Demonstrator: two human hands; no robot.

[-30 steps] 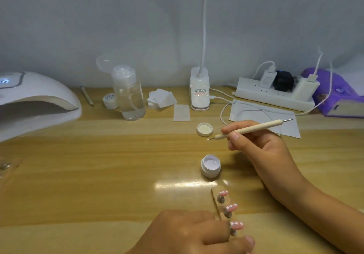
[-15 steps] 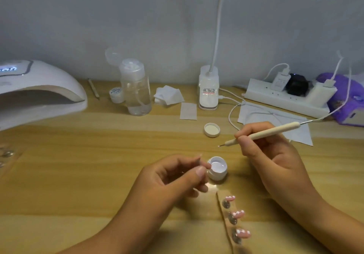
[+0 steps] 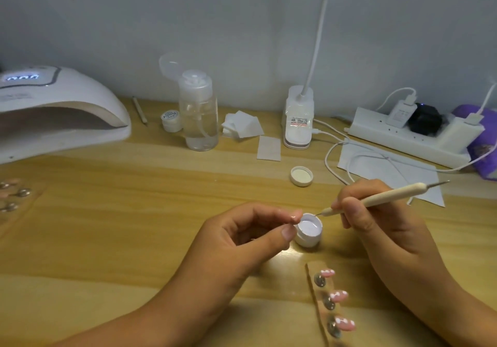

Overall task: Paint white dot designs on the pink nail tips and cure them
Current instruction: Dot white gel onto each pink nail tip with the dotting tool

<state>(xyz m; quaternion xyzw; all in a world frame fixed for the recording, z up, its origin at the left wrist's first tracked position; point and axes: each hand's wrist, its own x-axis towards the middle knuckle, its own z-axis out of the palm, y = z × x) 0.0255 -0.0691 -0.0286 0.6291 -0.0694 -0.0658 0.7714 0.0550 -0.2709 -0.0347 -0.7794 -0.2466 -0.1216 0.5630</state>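
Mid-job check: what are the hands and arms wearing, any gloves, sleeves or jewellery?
Nothing shows. The left hand and right hand are bare: no gloves, no rings. Both forearms are bare to the frame edge, with no sleeve, watch or bracelet in view. Visible nails are short and look unpainted.

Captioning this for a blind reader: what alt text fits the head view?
A right hand holds a dotting tool, tip at the rim of an open pot of white gel that the left hand pinches on a wooden table. Three pink nail tips lie nearer; a curing lamp stands far left.
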